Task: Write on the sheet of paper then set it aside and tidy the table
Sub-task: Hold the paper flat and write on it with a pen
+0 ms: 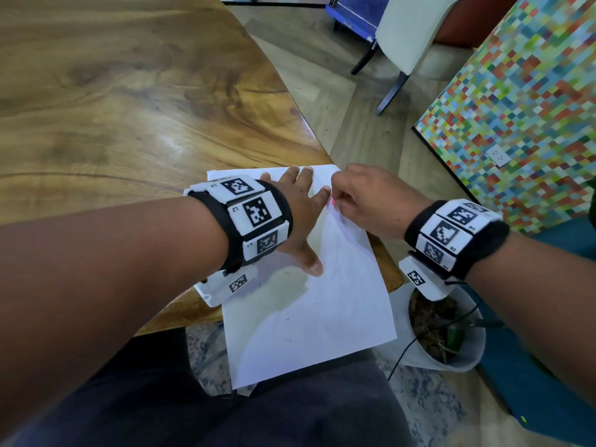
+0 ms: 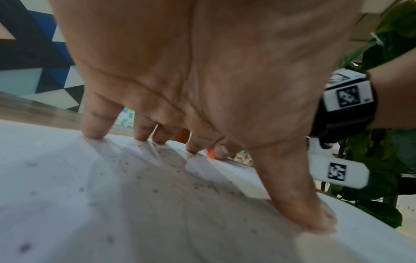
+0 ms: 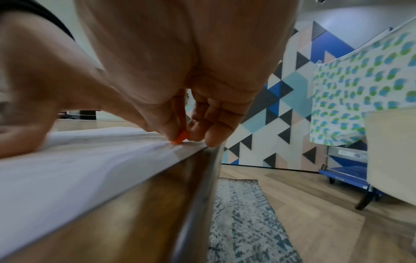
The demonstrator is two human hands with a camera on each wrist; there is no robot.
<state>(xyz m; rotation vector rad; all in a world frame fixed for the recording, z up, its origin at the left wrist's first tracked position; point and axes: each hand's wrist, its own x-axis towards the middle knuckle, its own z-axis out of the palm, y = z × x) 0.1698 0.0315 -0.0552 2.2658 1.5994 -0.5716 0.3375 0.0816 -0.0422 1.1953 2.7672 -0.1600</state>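
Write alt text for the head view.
Left hand presses flat on a white sheet overhanging the wooden table corner; right hand pinches a small orange tip against the sheet's far end. Potted plant sits below.

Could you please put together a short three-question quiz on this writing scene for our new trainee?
1. True or false: the left hand lies with spread fingers on the paper.
2. What does the right hand pinch? A) a pair of scissors B) a small orange writing tip C) a ruler
3. Fill in: the near part of the paper hangs over the edge of the ____.

Key
1. True; fingertips and thumb press the sheet.
2. B; it touches the paper near the far right corner.
3. table.
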